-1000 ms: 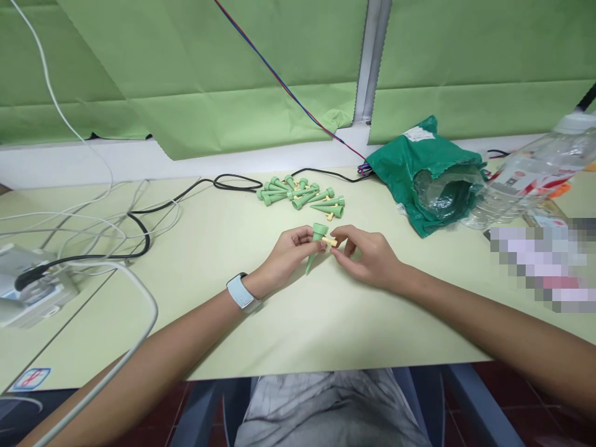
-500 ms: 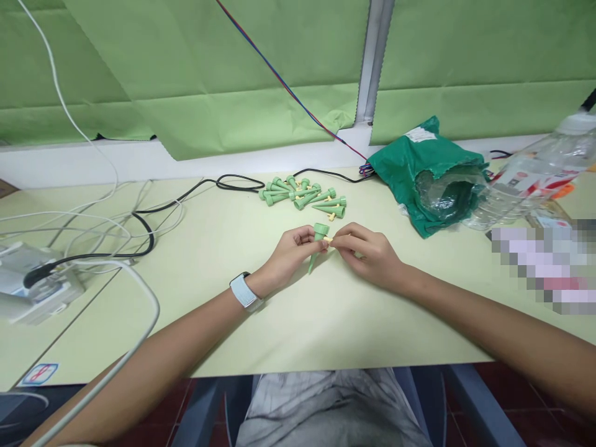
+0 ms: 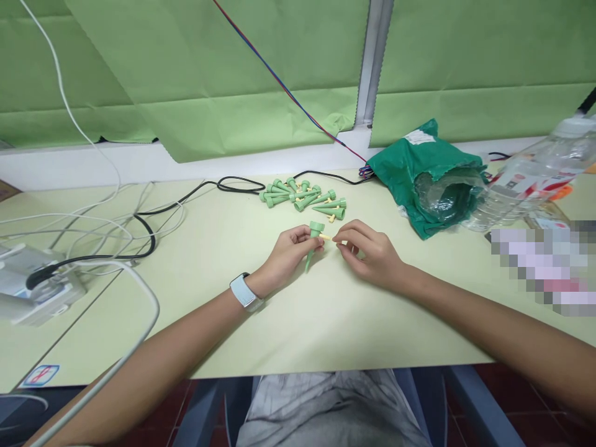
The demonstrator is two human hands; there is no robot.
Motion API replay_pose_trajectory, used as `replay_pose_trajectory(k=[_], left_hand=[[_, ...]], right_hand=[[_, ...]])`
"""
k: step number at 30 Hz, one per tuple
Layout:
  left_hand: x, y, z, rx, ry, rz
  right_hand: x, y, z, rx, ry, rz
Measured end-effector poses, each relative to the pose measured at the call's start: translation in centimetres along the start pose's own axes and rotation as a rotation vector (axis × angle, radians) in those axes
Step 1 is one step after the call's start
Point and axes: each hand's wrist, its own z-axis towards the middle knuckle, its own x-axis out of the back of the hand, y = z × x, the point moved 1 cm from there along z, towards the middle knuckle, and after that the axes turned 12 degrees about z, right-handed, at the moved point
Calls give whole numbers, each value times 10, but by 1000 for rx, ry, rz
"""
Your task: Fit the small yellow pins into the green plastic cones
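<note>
My left hand (image 3: 293, 251) grips a green plastic cone-shaped spike (image 3: 315, 239) with its point tilted down toward the desk. A thin pale yellow stem (image 3: 327, 238) sticks out sideways from the spike's upper part. My right hand (image 3: 367, 254) is just to the right, its thumb and fingertips pinching the stem's far end. Above the hands lies a loose pile of several similar green spikes (image 3: 298, 197) with yellow pieces, not touching either hand.
A torn green plastic bag (image 3: 419, 186) and a large clear plastic bottle (image 3: 531, 177) lie to the right, beside a pixelated patch. Black cable (image 3: 239, 184) runs behind the pile. White cables and a power strip (image 3: 32, 292) sit at the left of the pale green desk (image 3: 326, 329).
More of the yellow stem now shows between my hands, and my right fingertips sit farther from the spike. The spike has shifted slightly left.
</note>
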Motion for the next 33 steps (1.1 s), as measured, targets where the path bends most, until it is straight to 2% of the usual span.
replay_pose_trajectory(k=[4, 10, 15, 21, 29, 33], left_hand=[[4, 1, 2, 33, 33, -61], [4, 5, 1, 52, 40, -67], [4, 4, 1, 56, 31, -86], [3, 3, 1, 45, 35, -67], [4, -1, 1, 27, 26, -44], [4, -1, 2, 34, 36, -43]], right_hand=[[4, 4, 2, -142, -41, -110], [17, 29, 6, -373, -176, -460], [31, 38, 8, -547, -270, -479], [35, 30, 11, -623, -320, -614], [36, 32, 10, -677, -331, -749], [35, 31, 10, -662, -235, -741]])
